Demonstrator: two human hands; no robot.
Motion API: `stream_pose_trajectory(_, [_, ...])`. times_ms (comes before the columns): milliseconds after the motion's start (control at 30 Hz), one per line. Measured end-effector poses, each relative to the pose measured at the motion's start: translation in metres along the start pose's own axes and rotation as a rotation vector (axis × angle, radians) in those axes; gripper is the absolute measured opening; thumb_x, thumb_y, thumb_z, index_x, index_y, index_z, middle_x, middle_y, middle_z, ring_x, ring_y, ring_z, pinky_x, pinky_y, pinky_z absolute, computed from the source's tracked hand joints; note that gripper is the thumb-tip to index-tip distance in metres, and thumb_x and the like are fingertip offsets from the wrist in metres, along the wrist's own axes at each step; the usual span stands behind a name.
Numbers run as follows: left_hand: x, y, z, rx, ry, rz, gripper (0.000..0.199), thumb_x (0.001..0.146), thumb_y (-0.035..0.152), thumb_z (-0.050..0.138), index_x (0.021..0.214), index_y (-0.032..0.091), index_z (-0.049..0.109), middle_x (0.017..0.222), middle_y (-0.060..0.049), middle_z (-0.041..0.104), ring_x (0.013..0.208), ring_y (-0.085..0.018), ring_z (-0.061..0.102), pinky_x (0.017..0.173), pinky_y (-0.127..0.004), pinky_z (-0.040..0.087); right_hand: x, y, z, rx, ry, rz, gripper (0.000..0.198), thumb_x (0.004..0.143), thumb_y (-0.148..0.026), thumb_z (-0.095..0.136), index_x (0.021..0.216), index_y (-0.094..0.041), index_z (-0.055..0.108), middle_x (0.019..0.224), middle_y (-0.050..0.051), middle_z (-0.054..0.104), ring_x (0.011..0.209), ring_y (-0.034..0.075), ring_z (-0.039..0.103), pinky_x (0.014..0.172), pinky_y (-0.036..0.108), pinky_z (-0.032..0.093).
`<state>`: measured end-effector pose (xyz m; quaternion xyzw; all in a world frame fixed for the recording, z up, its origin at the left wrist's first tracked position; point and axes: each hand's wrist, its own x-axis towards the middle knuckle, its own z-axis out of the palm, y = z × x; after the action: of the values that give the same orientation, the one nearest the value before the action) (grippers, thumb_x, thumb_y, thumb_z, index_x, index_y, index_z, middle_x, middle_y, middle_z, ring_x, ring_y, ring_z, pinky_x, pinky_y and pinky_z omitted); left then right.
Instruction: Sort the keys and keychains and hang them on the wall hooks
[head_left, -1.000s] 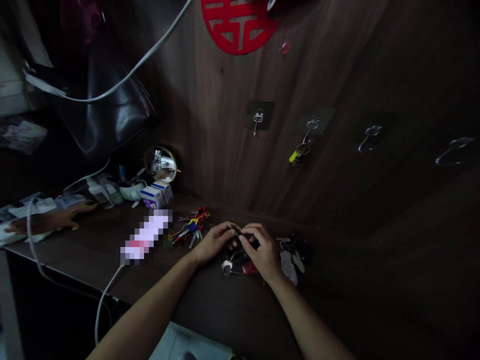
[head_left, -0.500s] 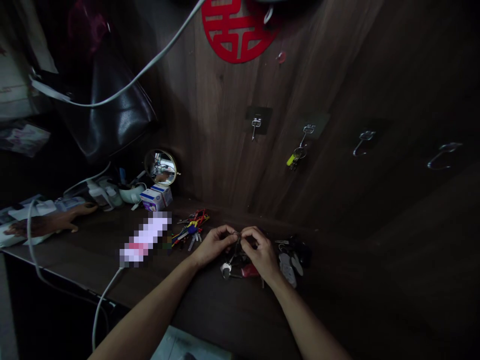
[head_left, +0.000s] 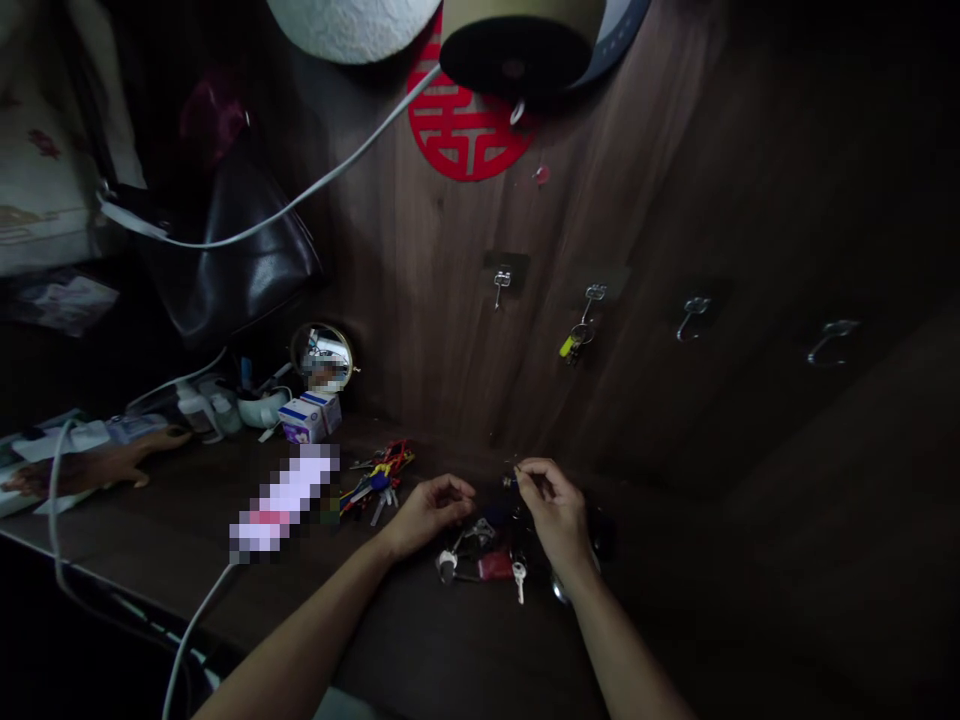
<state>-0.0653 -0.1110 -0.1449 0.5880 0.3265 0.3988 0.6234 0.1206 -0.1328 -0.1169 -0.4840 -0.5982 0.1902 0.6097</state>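
Your right hand point(head_left: 556, 512) pinches a small, indistinct item point(head_left: 516, 470) at its fingertips; your left hand point(head_left: 429, 514) curls, thumb slightly apart. Keys point(head_left: 520, 574) lie on the table point(head_left: 450, 645) between them.

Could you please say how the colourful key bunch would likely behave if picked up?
The colourful key bunch would probably flop, since its keys splay apart. It may feel heavy for its size, as several look metallic.

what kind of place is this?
Probably someone's home, maybe a dressing table or entryway counter, though the frame doesn't settle which. Signs: a dark handbag, a small round mirror and yellow-tagged keys on a wall hook.
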Motion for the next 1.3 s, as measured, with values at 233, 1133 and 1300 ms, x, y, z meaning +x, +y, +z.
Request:
stream_pose_trajectory(233, [0.002, -0.002, -0.001, 0.098, -0.011, -0.017, 0.035, 0.071, 0.044, 0.064, 0.089, 0.015, 0.058, 0.076, 0.0, 0.059, 0.061, -0.009, 0.049, 0.058, -0.021, 0.038, 0.033, -0.027, -0.023, 0.006, 0.084, 0.039, 0.019, 0.072, -0.038, 0.061, 0.071, -0.019, 0.06, 0.066, 0.001, 0.06, 0.062, 0.015, 0.053, 0.056, 0.024, 0.041])
stream_pose_trajectory(1133, [0.003, 0.004, 0.002, 0.041, 0.032, -0.033, 0.039, 0.069, 0.049, 0.064, 0.087, 0.016, 0.056, 0.07, 0.002, 0.059, 0.055, -0.008, 0.045, 0.057, -0.022, 0.036, 0.171, -0.073, -0.055, 0.084, 0.32, 0.032, 0.023, 0.062, -0.038, 0.061, 0.068, -0.016, 0.059, 0.064, 0.001, 0.063, 0.051, 0.01, 0.051, 0.044, 0.021, 0.035])
stream_pose_trajectory(1300, [0.003, 0.005, 0.002, 0.054, 0.036, -0.027, 0.038, 0.068, 0.049, 0.064, 0.086, 0.017, 0.057, 0.071, 0.002, 0.058, 0.056, -0.008, 0.045, 0.055, -0.021, 0.036, 0.166, -0.064, -0.054, 0.092, 0.307, 0.048, 0.025, 0.062, -0.039, 0.061, 0.071, -0.016, 0.06, 0.063, 0.0, 0.061, 0.051, 0.01, 0.053, 0.043, 0.02, 0.036])
